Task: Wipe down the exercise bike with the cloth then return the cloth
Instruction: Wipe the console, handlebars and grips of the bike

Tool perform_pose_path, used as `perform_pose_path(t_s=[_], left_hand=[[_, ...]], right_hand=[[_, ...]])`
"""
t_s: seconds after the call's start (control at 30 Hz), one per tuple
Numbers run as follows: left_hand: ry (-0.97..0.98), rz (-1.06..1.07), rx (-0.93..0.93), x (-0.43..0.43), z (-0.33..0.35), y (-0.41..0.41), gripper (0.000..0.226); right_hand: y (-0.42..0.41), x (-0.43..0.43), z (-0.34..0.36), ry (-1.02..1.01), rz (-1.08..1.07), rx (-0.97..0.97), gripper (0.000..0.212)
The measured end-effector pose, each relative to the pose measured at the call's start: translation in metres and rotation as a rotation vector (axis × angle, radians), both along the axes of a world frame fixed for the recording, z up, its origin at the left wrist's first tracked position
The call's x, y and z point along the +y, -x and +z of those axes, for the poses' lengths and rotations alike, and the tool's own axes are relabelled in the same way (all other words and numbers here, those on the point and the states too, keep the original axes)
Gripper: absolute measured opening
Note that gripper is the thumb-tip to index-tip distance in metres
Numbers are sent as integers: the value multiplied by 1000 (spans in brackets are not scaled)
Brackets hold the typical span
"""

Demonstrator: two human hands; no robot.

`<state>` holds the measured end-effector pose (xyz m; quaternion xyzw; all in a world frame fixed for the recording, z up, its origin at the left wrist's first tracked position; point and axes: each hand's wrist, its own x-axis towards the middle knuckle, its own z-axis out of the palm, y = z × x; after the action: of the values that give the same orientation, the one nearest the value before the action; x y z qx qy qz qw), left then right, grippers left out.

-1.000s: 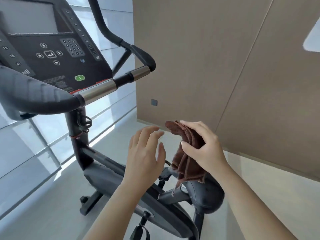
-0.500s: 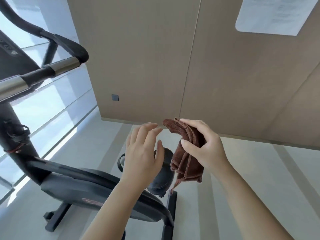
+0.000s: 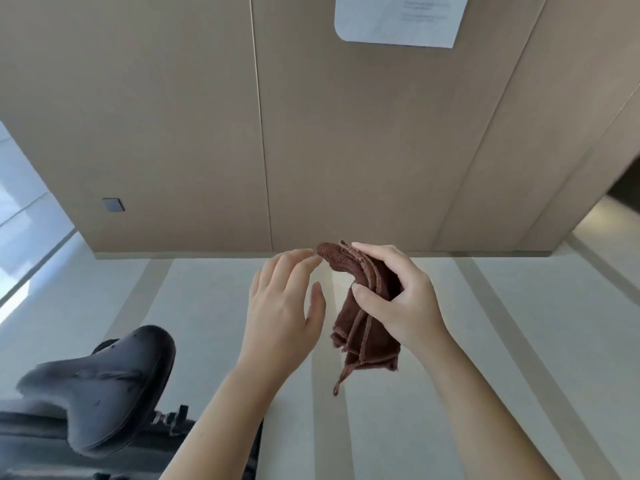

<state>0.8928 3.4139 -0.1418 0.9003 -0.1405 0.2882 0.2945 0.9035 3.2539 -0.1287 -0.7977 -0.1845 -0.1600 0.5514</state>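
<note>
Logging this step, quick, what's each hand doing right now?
Left hand: open, fingers relaxed, holding nothing, beside the cloth.
Right hand: gripping the brown cloth, bunched between fingers and thumb.

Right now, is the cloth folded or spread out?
Folded, loosely bunched. The brown cloth shows several stacked hemmed edges and hangs in layers from the right hand, which pinches it. The left hand is open beside it.

The exercise bike [image 3: 100, 386] was cut off by the left and bottom edges. The sheet [image 3: 398, 19] on the wall [image 3: 173, 116] was cropped by the top edge; its print was too small to read. The right hand [image 3: 398, 299] concealed part of the cloth [image 3: 367, 327].
</note>
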Motion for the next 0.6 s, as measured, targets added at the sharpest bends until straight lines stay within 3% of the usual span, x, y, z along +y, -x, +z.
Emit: perform_pose_path(t_s=[0.3, 0.6], left_hand=[[-57, 25, 11, -43, -10, -70, 35], [31, 99, 16, -19, -29, -197, 35]], right_hand=[[-66, -49, -17, -61, -51, 59, 45], [-201, -21, -27, -12, 30, 108, 40]])
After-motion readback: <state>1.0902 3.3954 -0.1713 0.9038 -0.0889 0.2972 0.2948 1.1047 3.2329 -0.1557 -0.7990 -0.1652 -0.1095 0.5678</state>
